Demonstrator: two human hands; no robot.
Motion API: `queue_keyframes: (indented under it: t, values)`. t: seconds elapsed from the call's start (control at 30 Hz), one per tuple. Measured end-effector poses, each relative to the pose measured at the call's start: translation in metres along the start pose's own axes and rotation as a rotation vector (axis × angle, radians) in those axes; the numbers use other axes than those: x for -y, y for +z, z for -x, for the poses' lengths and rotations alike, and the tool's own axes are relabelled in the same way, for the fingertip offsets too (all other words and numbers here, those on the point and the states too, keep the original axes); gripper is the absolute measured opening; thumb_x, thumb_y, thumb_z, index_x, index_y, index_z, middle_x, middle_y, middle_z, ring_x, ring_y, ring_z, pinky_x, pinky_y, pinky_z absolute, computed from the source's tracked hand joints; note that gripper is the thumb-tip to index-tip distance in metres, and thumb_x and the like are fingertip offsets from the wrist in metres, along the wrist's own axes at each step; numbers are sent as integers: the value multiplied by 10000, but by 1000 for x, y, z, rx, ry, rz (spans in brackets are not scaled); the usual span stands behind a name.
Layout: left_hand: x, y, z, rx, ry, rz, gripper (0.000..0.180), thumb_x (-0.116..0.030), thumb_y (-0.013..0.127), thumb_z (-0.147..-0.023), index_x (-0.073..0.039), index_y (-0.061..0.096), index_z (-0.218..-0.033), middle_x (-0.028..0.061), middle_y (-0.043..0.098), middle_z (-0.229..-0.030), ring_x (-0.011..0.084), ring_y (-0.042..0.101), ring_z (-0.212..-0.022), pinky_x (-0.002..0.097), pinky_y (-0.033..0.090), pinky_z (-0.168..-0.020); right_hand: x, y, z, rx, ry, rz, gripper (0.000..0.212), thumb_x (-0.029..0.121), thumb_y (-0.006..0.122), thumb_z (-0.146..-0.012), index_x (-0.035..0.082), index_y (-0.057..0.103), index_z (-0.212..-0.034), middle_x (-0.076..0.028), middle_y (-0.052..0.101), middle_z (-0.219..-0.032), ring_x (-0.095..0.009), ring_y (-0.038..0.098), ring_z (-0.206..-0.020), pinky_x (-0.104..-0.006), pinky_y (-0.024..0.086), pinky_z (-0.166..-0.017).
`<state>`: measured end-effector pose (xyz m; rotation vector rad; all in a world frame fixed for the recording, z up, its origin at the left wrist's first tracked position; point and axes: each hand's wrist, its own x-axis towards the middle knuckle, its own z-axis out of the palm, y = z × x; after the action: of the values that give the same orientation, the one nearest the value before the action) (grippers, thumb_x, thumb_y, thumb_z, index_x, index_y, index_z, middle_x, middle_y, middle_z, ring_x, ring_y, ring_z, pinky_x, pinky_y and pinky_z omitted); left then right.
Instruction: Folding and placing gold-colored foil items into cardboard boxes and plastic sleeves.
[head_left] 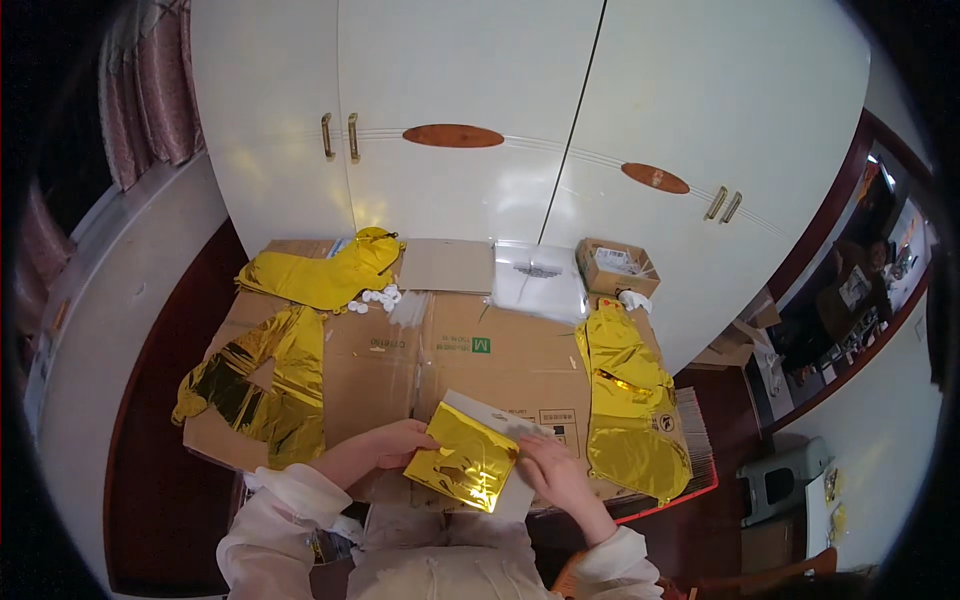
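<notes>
A flat, folded gold foil balloon [462,462] lies over a pale card [513,492] in front of my body, above the near edge of the cardboard. My left hand [398,445] is closed on the left edge of the foil, thumb on top. On the other side, my right hand [550,468] grips the card's right edge, its fingers bent over it beside the foil. The card's far corner shows beyond the foil. Whatever lies under the card is hidden.
Flat gold foil balloons lie at the far left [325,275], near left [290,385] and right [630,400] of the cardboard sheet [375,365]. Small white pieces [378,298], clear plastic bags [540,282] and an open carton [618,268] sit along the back, before white cabinets [460,70].
</notes>
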<state>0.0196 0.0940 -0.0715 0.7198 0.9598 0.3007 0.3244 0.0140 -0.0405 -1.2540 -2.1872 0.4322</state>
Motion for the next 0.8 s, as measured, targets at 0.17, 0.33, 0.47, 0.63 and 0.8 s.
queue_keyframes:
  t: [0.17,0.33,0.47,0.63,0.8]
  values:
    - [4,11,-11,-76,28,24,249,-51,530,-957,38,574,-1186,135,651,-1120,227,667,-989,362,555,-849,6,32,-29,99,-131,157,552,276,568,-927,-13,439,-1380,-213,428,-1443,-358,376,-1369,-497,267,-1147]
    - [7,25,-14,-67,164,34,273,-8,528,-941,48,544,-1207,135,629,-1144,224,656,-1000,356,546,-855,-4,47,-26,191,-113,334,638,401,506,-952,-6,379,-1428,-189,349,-1513,-325,305,-1422,-513,193,-1168]
    - [15,38,-10,-162,266,-109,430,-26,578,-906,18,446,-1313,126,629,-1159,220,652,-1002,346,543,-841,-8,48,-22,202,-148,410,660,438,486,-957,0,370,-1437,-186,347,-1517,-319,303,-1424,-523,180,-1168]
    - [10,33,3,-422,326,-771,587,-131,652,-864,-34,358,-1362,161,636,-1138,271,660,-978,384,539,-818,-9,51,-19,205,-131,440,670,453,484,-955,0,376,-1436,-188,349,-1515,-317,310,-1421,-525,179,-1166]
    - [-5,52,29,-549,369,-1371,476,-251,646,-858,-33,474,-1244,169,639,-1126,332,647,-967,432,523,-805,-7,57,-17,182,-114,457,675,460,486,-951,0,383,-1435,-185,354,-1513,-316,315,-1418,-526,185,-1162]
